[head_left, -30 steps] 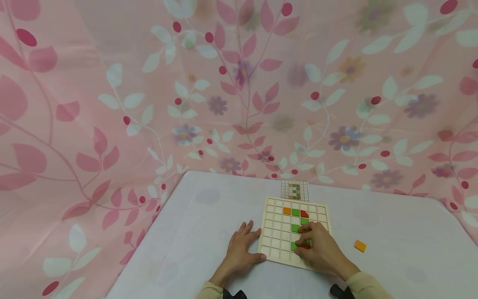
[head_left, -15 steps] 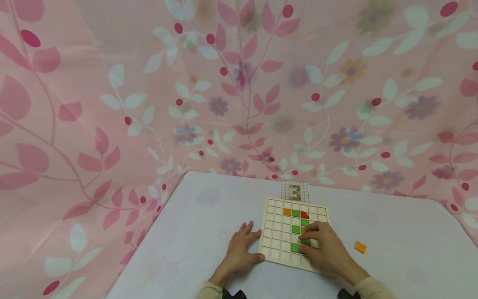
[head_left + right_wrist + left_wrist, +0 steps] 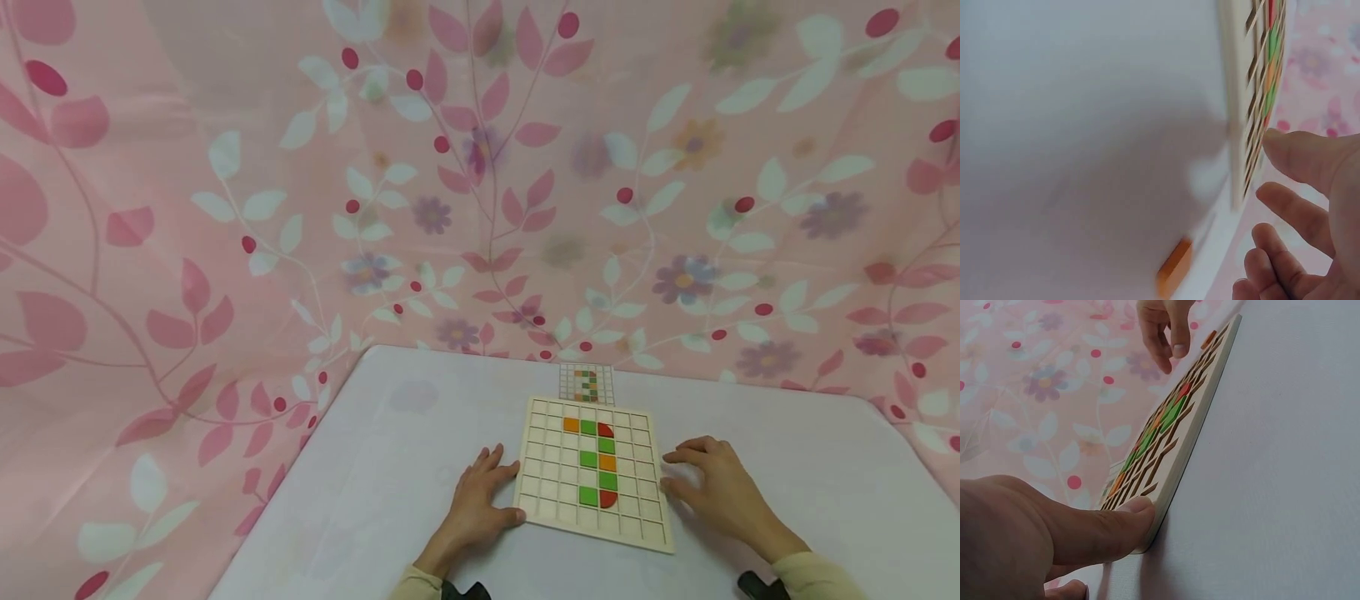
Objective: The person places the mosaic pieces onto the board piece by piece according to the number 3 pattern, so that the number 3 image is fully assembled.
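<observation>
A pale wooden grid board lies on the table. In its cells sit several green square tiles, an orange tile at the upper left, another orange tile lower down, and two red rounded-corner tiles. My left hand is spread at the board's left edge, its thumb touching the near corner. My right hand hovers by the right edge, thumb and fingers apart and holding nothing. A loose orange tile lies on the table near it, hidden behind that hand in the head view.
Behind the board lies a pattern card printed with a small coloured grid. The white table extends to both sides. A pink floral cloth hangs behind and at the left.
My right hand has drawn back from the tiles and moved right, off the board, uncovering the lower red tile and the middle orange one. My left hand stays at the board's edge.
</observation>
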Available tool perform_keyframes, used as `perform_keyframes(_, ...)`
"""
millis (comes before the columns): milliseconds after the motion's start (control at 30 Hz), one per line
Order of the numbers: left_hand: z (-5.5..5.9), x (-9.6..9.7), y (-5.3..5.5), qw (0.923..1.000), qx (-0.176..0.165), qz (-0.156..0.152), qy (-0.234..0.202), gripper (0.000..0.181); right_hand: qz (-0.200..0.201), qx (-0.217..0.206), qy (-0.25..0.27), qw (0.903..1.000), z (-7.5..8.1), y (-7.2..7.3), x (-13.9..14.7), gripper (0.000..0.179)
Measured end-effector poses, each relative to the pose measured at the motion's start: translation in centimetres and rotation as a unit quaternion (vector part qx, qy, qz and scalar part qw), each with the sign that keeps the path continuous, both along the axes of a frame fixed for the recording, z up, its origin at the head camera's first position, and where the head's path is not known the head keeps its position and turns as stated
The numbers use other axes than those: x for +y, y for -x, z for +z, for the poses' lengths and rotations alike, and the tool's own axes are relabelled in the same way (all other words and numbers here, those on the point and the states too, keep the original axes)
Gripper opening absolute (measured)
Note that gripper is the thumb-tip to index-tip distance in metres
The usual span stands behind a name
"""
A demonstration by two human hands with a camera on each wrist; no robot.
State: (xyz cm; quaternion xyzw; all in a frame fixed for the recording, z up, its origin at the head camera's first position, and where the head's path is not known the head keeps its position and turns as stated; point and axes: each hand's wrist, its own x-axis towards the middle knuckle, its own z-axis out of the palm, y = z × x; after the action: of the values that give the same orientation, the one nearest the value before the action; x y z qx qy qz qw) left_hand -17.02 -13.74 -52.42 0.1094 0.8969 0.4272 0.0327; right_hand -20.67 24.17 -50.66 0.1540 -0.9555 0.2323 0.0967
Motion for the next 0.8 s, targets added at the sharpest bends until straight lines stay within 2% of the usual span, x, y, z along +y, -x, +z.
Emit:
perform_keyframes(267, -0.1, 0.0, 0.1, 1.0, -0.004, 0.003, 0.002, 0.072, -0.015, -0.032, -0.011, 0.9993, -0.9, 0.1, 3.7, 0.048)
perform_keyframes(467, 0.0, 0.0, 0.0, 1.0, -0.004, 0.004, 0.001, 0.073, -0.001, -0.025, -0.002, 0.9997, -1.7, -0.5, 5.1, 0.044)
perform_keyframes(600, -0.1, 0.1, 0.0, 1.0, 0.0, 0.005, 0.0, 0.073, 0.006, -0.032, -0.003, 0.9995, -1.4, -0.9, 5.9, 0.046)
perform_keyframes(700, 0.0, 0.1, 0.0, 1.0, -0.001, 0.006, -0.001, 0.073, -0.006, -0.055, -0.002, 0.9985, -1.2, -1.2, 6.7, 0.047)
perform_keyframes(800, 0.2, 0.0, 0.0, 1.0, -0.002, 0.005, -0.003, 0.073, -0.023, -0.058, 0.003, 0.998, -1.5, -1.4, 7.5, 0.04)
